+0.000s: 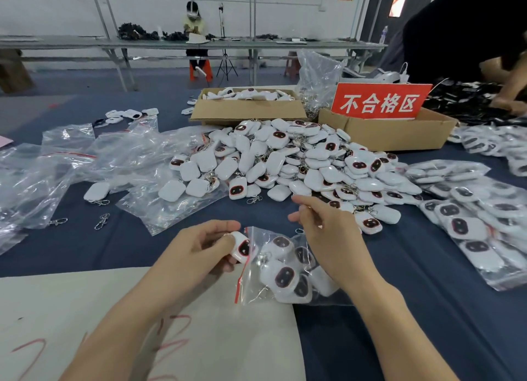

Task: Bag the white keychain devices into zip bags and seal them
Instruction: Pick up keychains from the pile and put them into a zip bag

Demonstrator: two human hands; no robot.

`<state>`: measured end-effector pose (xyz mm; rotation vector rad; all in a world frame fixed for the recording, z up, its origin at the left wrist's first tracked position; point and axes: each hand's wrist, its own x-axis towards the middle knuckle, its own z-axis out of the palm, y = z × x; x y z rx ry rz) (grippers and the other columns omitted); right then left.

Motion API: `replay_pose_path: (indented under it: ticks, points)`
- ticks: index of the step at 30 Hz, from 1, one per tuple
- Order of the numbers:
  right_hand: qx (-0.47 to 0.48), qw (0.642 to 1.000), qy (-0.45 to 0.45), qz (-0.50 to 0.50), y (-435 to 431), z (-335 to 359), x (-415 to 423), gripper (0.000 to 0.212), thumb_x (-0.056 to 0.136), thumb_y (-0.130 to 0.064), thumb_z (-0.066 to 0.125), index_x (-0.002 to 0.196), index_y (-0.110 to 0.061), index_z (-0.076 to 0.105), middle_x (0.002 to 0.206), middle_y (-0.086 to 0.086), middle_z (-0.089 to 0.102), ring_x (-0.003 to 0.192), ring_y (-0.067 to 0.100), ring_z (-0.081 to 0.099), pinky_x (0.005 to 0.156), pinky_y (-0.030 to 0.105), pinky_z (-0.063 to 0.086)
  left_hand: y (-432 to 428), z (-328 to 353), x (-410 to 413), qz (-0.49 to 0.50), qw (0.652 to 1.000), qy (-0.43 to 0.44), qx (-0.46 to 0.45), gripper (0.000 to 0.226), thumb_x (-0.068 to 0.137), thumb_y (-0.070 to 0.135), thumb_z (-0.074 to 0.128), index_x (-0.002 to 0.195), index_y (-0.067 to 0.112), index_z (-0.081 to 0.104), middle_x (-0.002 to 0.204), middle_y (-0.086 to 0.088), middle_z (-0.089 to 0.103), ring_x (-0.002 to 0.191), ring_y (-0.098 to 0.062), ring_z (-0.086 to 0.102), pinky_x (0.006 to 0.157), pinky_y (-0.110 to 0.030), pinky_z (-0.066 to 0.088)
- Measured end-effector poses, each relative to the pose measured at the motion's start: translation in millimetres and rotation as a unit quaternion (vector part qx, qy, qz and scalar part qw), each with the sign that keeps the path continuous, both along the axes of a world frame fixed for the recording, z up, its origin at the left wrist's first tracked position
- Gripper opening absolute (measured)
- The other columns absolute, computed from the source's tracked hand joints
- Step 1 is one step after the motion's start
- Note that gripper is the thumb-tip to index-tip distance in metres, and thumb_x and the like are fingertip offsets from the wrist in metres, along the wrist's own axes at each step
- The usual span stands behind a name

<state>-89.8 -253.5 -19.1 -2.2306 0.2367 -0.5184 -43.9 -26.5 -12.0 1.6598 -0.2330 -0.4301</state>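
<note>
I gripped one keychain device (241, 247) in my left hand (199, 245) at the zip bag (288, 269) mouth, my right hand (322, 226) loose above it.

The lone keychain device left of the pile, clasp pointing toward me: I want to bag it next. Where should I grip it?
Pinch the lone keychain device across its rounded white body, coming from above with the left hand. It lies flat on the blue cloth, clear of the empty bags, while its metal clasp is thin and would probably let the body swing.
</note>
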Motion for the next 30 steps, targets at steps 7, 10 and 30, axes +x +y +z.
replay_pose_path:
  ticks: [7,10,30]
  points:
    - [-0.001,1.000,0.011,0.007,1,-1,0,0.031,0.105,-0.026,0.045,0.129,-0.035,0.062,0.090,-0.026,0.070,0.054,0.000,0.059,0.055,0.011,0.044,-12,-5,-3,0.048,0.995,0.062,-0.064,0.019,0.096,0.009,0.066,0.111,0.018,0.072,0.096,-0.006,0.076,0.077,-0.019,0.075,0.071,-0.022,0.057]
    - [0.033,0.999,-0.003,-0.021,0,0,-1,0.030,0.105,-0.026,0.043,0.127,-0.036,0.061,0.090,-0.024,0.071,0.066,-0.008,0.061,0.060,0.008,0.043,-13,-7,-5,0.068,0.998,0.006,0.002,0.019,0.094,0.016,0.070,0.108,0.028,0.072,0.088,-0.004,0.074,0.074,-0.016,0.074,0.074,-0.026,0.055]
    - [0.033,0.991,-0.028,-0.126,-13,5,-5,0.032,0.103,-0.021,0.044,0.128,-0.031,0.061,0.124,-0.015,0.066,0.094,-0.009,0.058,0.082,0.009,0.042,-26,-14,-17,0.050,0.997,-0.008,-0.050,0.029,0.085,0.023,0.072,0.099,0.049,0.067,0.090,-0.004,0.075,0.077,-0.026,0.074,0.074,-0.048,0.054]
